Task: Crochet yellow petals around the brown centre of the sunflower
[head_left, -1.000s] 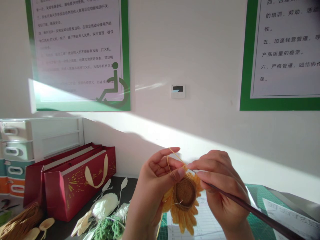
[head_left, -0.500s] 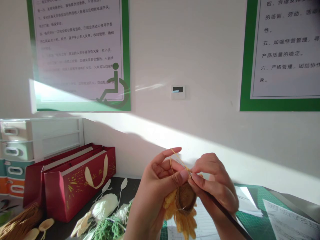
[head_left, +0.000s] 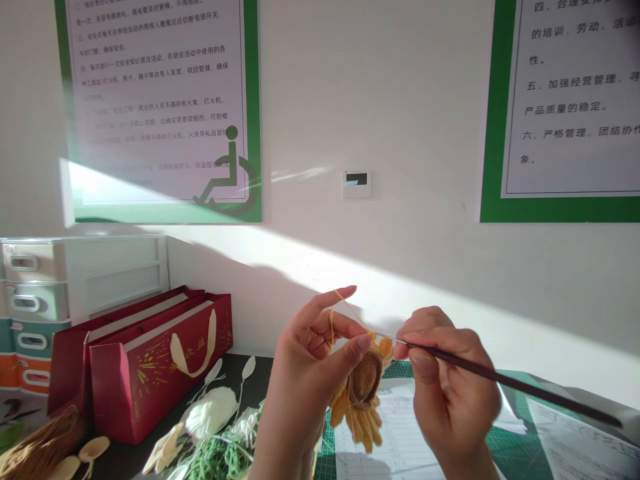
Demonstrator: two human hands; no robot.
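Between the thumb and fingers of my left hand (head_left: pixel 317 357) is pinched a crocheted sunflower (head_left: pixel 367 383), with a brown round centre and yellow petals hanging below. Yellow yarn (head_left: pixel 350 305) runs over my raised left index finger down to the flower's top edge. My right hand (head_left: pixel 453 380) is closed round a crochet hook (head_left: pixel 480 369) with a dark handle and thin metal shaft. The hook's tip meets the yarn at the petal edge beside my left thumb. The handle slants down to the right, past my right hand.
Red gift bags (head_left: pixel 163 373) stand at left beside a drawer unit (head_left: pixel 115 273). In front lie a white yarn ball (head_left: pixel 213 410), green yarn (head_left: pixel 220 457) and brown strands (head_left: pixel 45 447). Papers (head_left: pixel 580 433) rest on a green cutting mat (head_left: pixel 515 443). A wall stands behind.
My right hand has moved right, away from my left hand, and the hook now lies flatter with more shaft showing. The sunflower has shifted slightly left and up.
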